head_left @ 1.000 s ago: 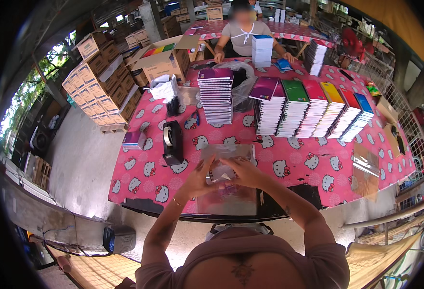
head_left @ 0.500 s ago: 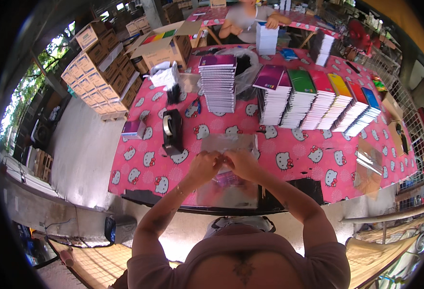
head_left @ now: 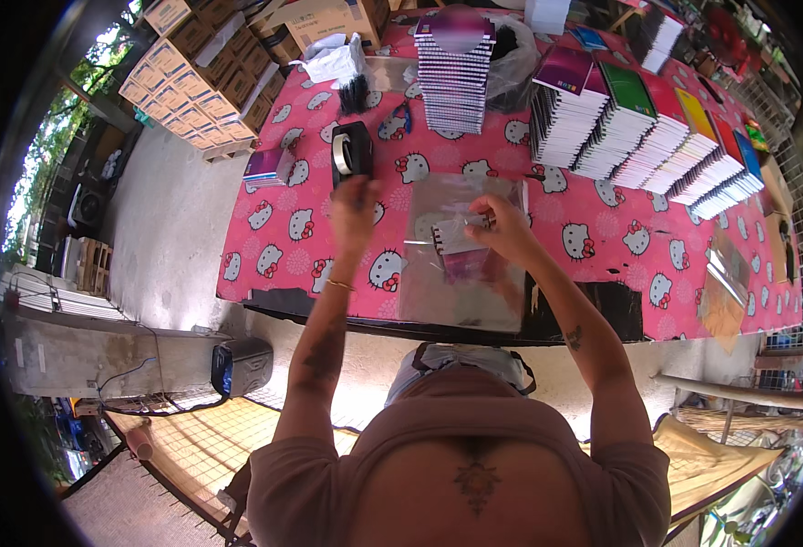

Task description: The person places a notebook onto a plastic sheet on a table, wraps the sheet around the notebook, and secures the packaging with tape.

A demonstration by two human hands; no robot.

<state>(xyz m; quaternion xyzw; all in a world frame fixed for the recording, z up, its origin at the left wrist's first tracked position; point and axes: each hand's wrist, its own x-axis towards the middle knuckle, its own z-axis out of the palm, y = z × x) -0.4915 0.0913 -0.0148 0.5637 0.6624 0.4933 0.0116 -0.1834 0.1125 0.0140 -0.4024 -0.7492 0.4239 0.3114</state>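
Observation:
A small spiral notebook [head_left: 461,266], purple with a white part, lies in front of me among clear plastic wrapping. Under it is a clear plastic sheet [head_left: 424,301]. My right hand [head_left: 506,230] has its fingers pinched on the wrapping at the notebook's upper right edge. My left hand [head_left: 356,219] is raised at the near end of a black tape dispenser [head_left: 354,150] holding a roll of tape. Its fingers are smeared by motion, and I cannot make out whether tape is in them.
A tall stack of purple spiral notebooks [head_left: 453,91] stands beyond the sheet. Several stacks with coloured covers [head_left: 602,128] line the right. Small purple notebooks [head_left: 269,167] lie at the left. Scissors [head_left: 395,121], a white plastic bundle [head_left: 336,62] and cartons [head_left: 182,91] are farther off.
My left hand has left the notebook and moved left to the tape dispenser. My right hand has stayed at the wrapping. My view has tilted down, and the person opposite has mostly left it.

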